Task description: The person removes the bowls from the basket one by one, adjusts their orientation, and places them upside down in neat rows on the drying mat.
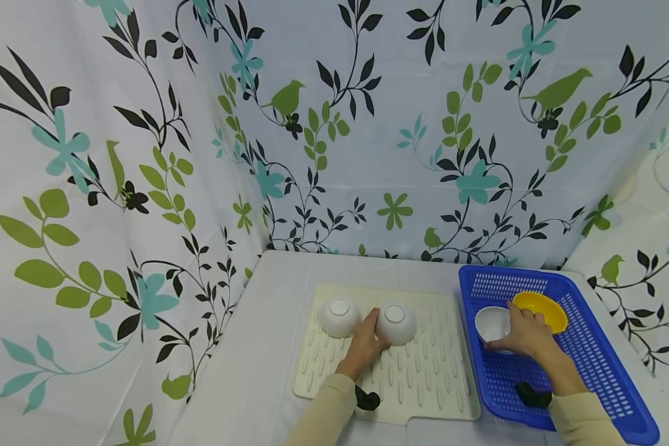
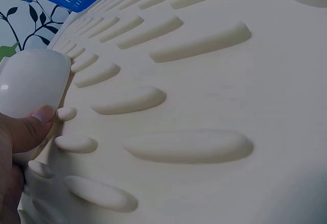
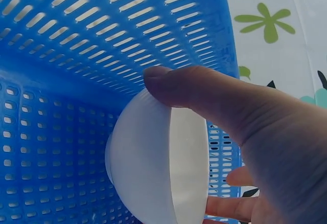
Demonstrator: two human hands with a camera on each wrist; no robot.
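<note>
On the cream ridged drying mat (image 1: 440, 384), two white bowls stand upside down side by side. My left hand (image 1: 363, 344) grips the right-hand white bowl (image 1: 399, 325) by its left side; the left wrist view shows the thumb on the bowl's (image 2: 36, 81) wall near the rim. Just left of these fingers is the other white bowl (image 1: 339, 317). Inside the blue basket (image 1: 596, 371), my right hand (image 1: 526, 334) holds a third white bowl (image 1: 490, 322). Its thumb lies over the bowl's (image 3: 140, 157) rim, with fingers at the opposite side.
A yellow bowl (image 1: 543, 310) sits in the basket, right behind my right hand. The basket stands close against the mat's right edge, on a white-covered table (image 1: 245, 371). Patterned curtains (image 1: 368, 155) enclose the back and sides.
</note>
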